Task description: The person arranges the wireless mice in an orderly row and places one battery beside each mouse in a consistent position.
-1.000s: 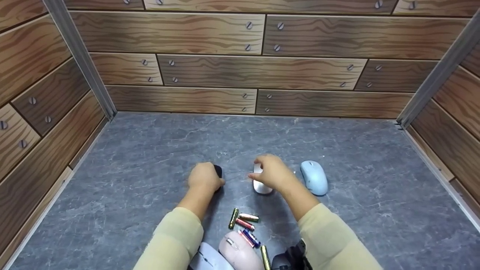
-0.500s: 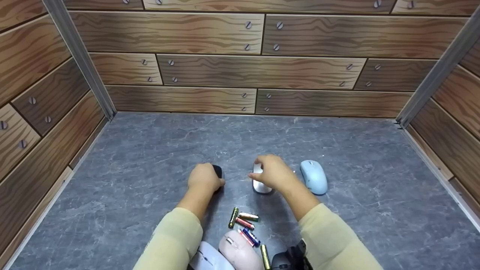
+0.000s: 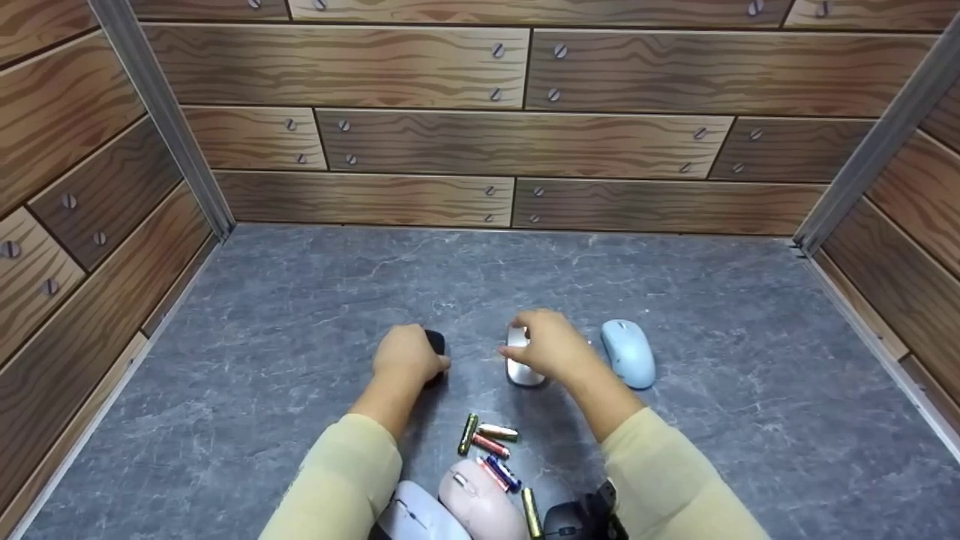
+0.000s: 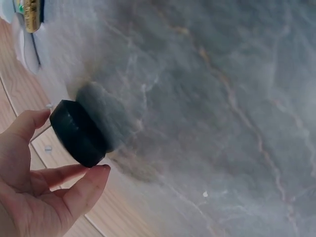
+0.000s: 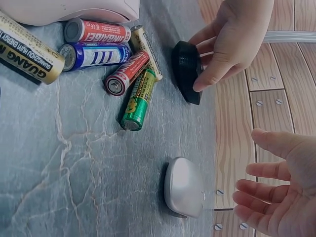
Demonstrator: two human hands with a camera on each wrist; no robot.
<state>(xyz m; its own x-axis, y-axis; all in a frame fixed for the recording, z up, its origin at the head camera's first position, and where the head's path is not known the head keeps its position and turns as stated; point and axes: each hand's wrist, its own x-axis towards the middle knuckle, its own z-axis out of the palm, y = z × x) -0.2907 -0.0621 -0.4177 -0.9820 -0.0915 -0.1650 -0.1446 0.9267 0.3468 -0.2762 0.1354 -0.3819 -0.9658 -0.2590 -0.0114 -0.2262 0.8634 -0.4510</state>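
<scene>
My left hand pinches a black computer mouse between thumb and fingers. In the head view, the hand covers most of that mouse. Whether its underside touches the surface I cannot tell. My right hand is held over a silver computer mouse, its fingers loosely bent and spread. A gap shows between these fingers and the silver mouse in the right wrist view. Just right of my right hand lies a light blue mouse.
Several loose batteries lie in front of me, between my forearms. Nearer still are a pink mouse, a pale lavender mouse and a black object, partly cut off or covered. Wood-patterned walls enclose the grey marbled surface.
</scene>
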